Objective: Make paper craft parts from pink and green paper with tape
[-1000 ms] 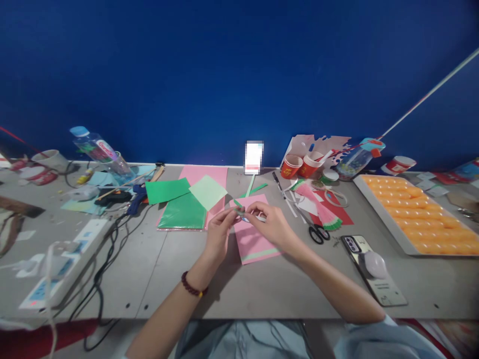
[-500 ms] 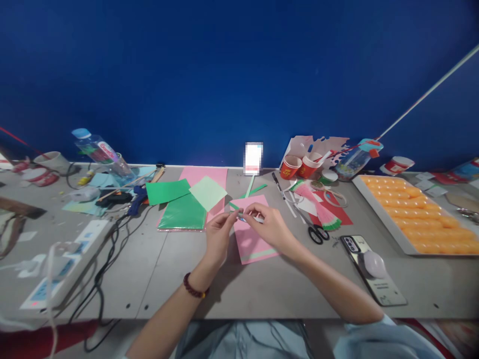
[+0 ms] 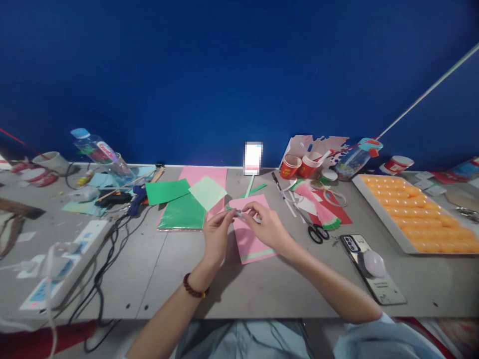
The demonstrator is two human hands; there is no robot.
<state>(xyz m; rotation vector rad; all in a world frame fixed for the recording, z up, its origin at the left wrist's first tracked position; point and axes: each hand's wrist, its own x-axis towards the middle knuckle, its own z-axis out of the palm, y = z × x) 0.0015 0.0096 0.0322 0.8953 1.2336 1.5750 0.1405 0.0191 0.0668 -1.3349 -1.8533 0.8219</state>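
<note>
Both of my hands are together above a pink sheet (image 3: pixel 250 239) with a pale green strip along its near edge. Between thumb and finger, my left hand (image 3: pixel 217 232) pinches a small green paper strip (image 3: pixel 229 209). My right hand (image 3: pixel 267 224) is closed close beside it, fingertips near the strip's end; a small whitish bit shows between the hands, too small to name. Behind them lie a pale green strip (image 3: pixel 250 185) and a darker green strip (image 3: pixel 259 189). To the left are a light green square (image 3: pixel 208 193), a green sheet (image 3: pixel 168 192) and a packet of green paper (image 3: pixel 183 214).
Scissors (image 3: pixel 318 233), a pen (image 3: pixel 277 183) and a pink-and-green paper fan (image 3: pixel 316 203) lie right of my hands. Red paper cups (image 3: pixel 291 167) stand behind. Farther right are a phone (image 3: pixel 372 271) and an orange-filled tray (image 3: pixel 385 227). A power strip (image 3: pixel 71 264) with cables lies left.
Both hands have shifted slightly left, and the green strip between them has turned and now lies closer to the left fingertips. Other things look unmoved.
</note>
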